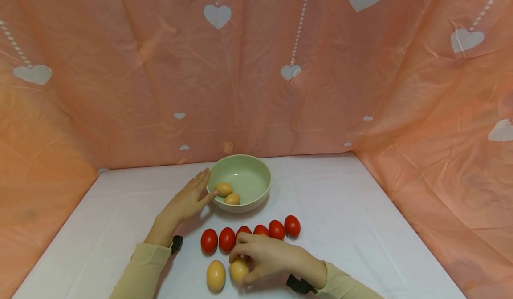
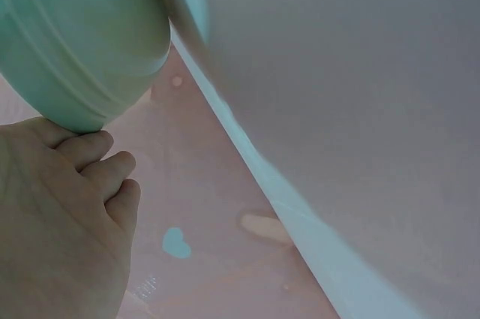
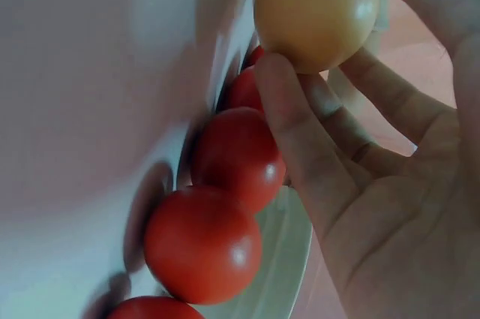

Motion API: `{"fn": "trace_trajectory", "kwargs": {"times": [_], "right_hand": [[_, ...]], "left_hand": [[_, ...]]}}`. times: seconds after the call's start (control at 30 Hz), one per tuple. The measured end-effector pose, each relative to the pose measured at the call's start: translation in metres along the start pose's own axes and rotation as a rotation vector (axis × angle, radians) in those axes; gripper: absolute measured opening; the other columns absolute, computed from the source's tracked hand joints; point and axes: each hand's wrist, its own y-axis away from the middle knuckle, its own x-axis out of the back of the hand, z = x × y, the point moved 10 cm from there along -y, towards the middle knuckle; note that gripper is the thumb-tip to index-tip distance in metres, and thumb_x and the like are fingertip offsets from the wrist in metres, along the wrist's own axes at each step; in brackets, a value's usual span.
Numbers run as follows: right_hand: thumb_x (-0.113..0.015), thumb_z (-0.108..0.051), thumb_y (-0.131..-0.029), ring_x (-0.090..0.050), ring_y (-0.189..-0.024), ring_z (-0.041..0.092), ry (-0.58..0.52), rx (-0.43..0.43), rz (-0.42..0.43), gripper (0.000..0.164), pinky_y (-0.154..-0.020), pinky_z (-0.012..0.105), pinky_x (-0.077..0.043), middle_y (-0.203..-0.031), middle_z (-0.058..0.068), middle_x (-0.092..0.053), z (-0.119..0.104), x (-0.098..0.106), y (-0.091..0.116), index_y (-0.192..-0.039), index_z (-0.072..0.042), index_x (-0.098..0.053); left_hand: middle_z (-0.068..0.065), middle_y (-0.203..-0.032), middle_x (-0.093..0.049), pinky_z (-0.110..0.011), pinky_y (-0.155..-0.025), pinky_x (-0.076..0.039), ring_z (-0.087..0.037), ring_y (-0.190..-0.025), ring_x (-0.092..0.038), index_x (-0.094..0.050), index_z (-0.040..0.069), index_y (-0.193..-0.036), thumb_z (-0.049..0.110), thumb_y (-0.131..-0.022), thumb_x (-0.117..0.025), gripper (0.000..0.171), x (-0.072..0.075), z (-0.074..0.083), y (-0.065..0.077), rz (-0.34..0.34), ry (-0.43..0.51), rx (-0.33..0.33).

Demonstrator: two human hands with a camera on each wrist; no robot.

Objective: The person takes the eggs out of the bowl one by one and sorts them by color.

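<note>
My right hand pinches a yellow egg between thumb and fingers, low over the white table. In the right wrist view the same yellow egg sits at the fingertips. Left of it lies another yellow egg. My left hand rests against the left side of a pale green bowl, its fingers along the outer wall and the thumb at the rim. Inside the bowl, two yellow eggs lie together near the left edge. The left wrist view shows the left fingers touching the bowl's outside.
Several red eggs stand in a row between the bowl and my right hand, which partly hides some. An orange curtain with white hearts encloses the back and sides of the white table.
</note>
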Motion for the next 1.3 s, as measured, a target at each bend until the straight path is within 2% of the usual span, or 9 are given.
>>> {"fn": "trace_trajectory", "kwargs": {"times": [0.43,0.77,1.0,1.3], "right_hand": [[-0.091,-0.04,-0.081,-0.045,-0.081,-0.007,0.043,-0.029,0.004,0.043,-0.072,0.002,-0.038,-0.108,-0.011,-0.057,0.0026,-0.0072,-0.0008,-0.115,-0.022,-0.073],[-0.091,-0.045,-0.08,-0.046,-0.081,-0.006,0.059,-0.049,0.012,0.046,-0.072,0.003,-0.039,-0.109,-0.012,-0.057,0.0034,-0.0068,-0.0014,-0.116,-0.024,-0.072],[-0.091,-0.048,-0.077,-0.045,-0.081,-0.006,0.067,-0.048,0.014,0.05,-0.071,0.003,-0.038,-0.109,-0.011,-0.057,0.0026,-0.0064,-0.0016,-0.116,-0.024,-0.073],[-0.09,-0.051,-0.077,-0.048,-0.085,-0.006,0.071,-0.042,0.018,0.052,-0.077,0.002,-0.04,-0.112,-0.012,-0.058,0.0019,-0.0032,-0.001,-0.117,-0.022,-0.073]], "left_hand": [[-0.024,-0.169,-0.023,-0.061,-0.124,-0.022,-0.047,-0.154,-0.024,-0.026,-0.009,-0.16,0.048,-0.107,-0.054,0.083,0.0038,0.0067,0.0025,0.018,0.003,-0.023],[-0.023,-0.169,-0.022,-0.06,-0.125,-0.021,-0.046,-0.155,-0.023,-0.025,-0.009,-0.16,0.043,-0.107,-0.057,0.081,0.0027,0.0053,0.0014,0.009,-0.001,-0.018],[-0.023,-0.17,-0.021,-0.059,-0.125,-0.021,-0.045,-0.156,-0.022,-0.025,-0.008,-0.16,0.046,-0.107,-0.055,0.083,0.0015,0.0036,0.0015,0.004,-0.005,-0.008],[-0.023,-0.17,-0.022,-0.06,-0.125,-0.022,-0.045,-0.155,-0.023,-0.025,-0.008,-0.161,0.047,-0.107,-0.055,0.083,0.0023,0.0043,0.0012,0.009,-0.009,-0.01]]}}
